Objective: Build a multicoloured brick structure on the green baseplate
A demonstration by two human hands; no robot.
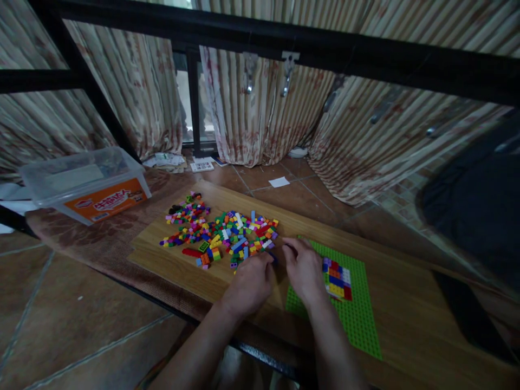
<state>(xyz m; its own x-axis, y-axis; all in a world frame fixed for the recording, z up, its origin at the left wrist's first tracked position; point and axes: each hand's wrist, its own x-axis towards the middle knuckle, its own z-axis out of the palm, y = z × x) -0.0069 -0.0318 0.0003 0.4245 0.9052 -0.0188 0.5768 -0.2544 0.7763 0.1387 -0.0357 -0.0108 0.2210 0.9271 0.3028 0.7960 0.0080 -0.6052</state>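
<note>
My left hand [251, 280] is closed at the near right edge of a heap of loose toy bricks [239, 230]. Its fingertips pinch a dark blue brick [273, 258]. Just to the right, my right hand [304, 265] hovers over the left part of a green baseplate [359, 311], thumb and fingers curled together. Whatever those fingers may hold is too small or hidden to make out. A flat patch of joined bricks [338, 279] in purple, red, orange, blue, white and yellow sits on the baseplate, partly covered by my right hand.
A wooden board [406, 303] carries the bricks and baseplate. A dark flat object [471, 314] lies at its right. On the left stands a clear plastic box [87, 181] with an orange label. A black metal bar [260, 27] crosses above, before striped curtains [268, 108].
</note>
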